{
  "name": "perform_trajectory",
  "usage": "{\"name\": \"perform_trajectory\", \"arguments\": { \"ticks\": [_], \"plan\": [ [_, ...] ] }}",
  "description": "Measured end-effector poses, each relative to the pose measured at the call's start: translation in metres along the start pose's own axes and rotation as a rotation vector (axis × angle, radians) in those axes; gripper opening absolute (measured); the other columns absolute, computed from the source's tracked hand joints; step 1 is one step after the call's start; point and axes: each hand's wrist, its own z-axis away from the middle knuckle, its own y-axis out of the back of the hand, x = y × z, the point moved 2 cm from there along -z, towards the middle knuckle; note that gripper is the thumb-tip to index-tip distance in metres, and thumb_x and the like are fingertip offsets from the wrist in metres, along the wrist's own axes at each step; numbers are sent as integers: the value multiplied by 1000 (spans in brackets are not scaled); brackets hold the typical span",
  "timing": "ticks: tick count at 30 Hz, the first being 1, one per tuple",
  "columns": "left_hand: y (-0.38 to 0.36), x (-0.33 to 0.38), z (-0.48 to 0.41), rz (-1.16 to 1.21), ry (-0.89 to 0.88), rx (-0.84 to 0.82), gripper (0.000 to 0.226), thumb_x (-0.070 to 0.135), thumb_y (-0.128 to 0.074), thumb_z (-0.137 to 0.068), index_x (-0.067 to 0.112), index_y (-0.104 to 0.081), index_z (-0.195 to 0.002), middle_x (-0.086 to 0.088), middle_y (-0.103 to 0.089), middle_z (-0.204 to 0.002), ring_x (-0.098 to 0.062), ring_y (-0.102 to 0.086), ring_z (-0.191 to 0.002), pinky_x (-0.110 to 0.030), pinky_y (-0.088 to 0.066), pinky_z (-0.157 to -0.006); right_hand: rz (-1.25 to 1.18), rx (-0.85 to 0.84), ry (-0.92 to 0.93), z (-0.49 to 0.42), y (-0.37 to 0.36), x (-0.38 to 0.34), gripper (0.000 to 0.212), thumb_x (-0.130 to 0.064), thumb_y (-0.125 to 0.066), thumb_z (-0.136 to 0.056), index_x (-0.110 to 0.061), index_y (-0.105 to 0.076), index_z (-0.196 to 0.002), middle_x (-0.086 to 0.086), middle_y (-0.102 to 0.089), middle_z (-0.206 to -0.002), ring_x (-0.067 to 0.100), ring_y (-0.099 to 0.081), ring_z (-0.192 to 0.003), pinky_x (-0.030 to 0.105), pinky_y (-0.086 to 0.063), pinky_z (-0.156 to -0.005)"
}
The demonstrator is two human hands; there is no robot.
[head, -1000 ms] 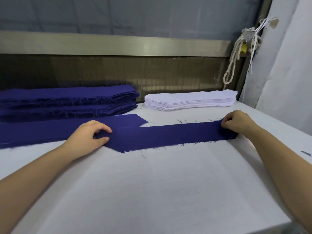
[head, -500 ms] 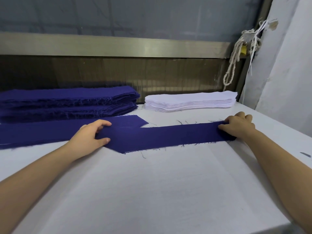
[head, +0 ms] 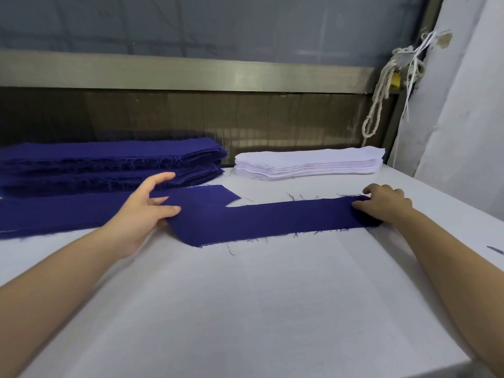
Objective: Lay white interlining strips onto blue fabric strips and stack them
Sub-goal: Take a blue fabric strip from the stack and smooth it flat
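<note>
My left hand (head: 144,211) is spread wide open, with just the thumb resting on the left end of the blue strip (head: 267,219), and my right hand (head: 384,205) has its fingers curled down on the right end, holding it. The strip lies flat on the white table (head: 245,309) between my hands, and its left end sits on top of a second blue strip (head: 54,214) (that one runs off to the left). Behind them, by the wall, are the pile of blue strips (head: 109,165) and, just to its right, the pile of white interlining strips (head: 308,163).
</note>
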Motion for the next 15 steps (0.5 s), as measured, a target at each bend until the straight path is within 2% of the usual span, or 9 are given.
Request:
{"name": "perform_trajectory", "arguments": {
  "ticks": [3, 4, 6, 9, 11, 15],
  "plan": [
    [-2, 0, 1, 23, 69, -51, 54, -8, -57, -86, 34, -57, -120, -7, -72, -79, -14, -69, -72, -22, -54, -61, -7, 5, -4, -1, 1, 0, 40, -40, -57, -87, -17, -54, -119, 10, -53, -119, 31, -41, -111, 38, -31, -87],
    [-3, 0, 1, 5, 79, -45, 53, -8, -56, -87, 33, -58, -119, -8, -71, -78, -14, -68, -68, -21, -53, -58, -17, -1, -6, -1, 1, 0, 35, -39, -57, -87, -15, -56, -112, 8, -56, -110, 29, -41, -104, 37, -30, -83],
    [-2, 1, 1, -72, 71, -30, 52, -11, -54, -86, 30, -61, -116, -14, -70, -88, -18, -67, -74, -25, -54, -66, -46, -27, -13, -1, 1, -1, 26, -38, -57, -87, -14, -58, -98, 6, -58, -97, 27, -45, -95, 34, -32, -80],
    [0, 2, 1, -160, 49, -22, 46, -19, -46, -84, 16, -69, -102, -9, -71, -97, -18, -67, -85, -26, -53, -73, -101, -29, 8, -1, 2, -2, 24, -35, -60, -88, -13, -53, -80, 10, -61, -94, 30, -54, -92, 34, -41, -77],
    [1, 2, 1, -210, 61, -20, 43, -20, -44, -84, 11, -72, -92, -7, -70, -102, -22, -65, -94, -29, -50, -80, -128, 3, 51, -1, 3, -4, 23, -32, -60, -89, -11, -52, -83, 10, -58, -93, 30, -54, -91, 35, -42, -74],
    [7, 2, -2, -202, 75, 44, 37, -15, -46, -85, 12, -72, -87, -6, -71, -97, -20, -65, -94, -30, -49, -84, -278, 129, 155, 1, 4, -7, 21, -28, -62, -90, -10, -50, -91, 9, -56, -90, 27, -50, -83, 33, -37, -68]
  ]
}}
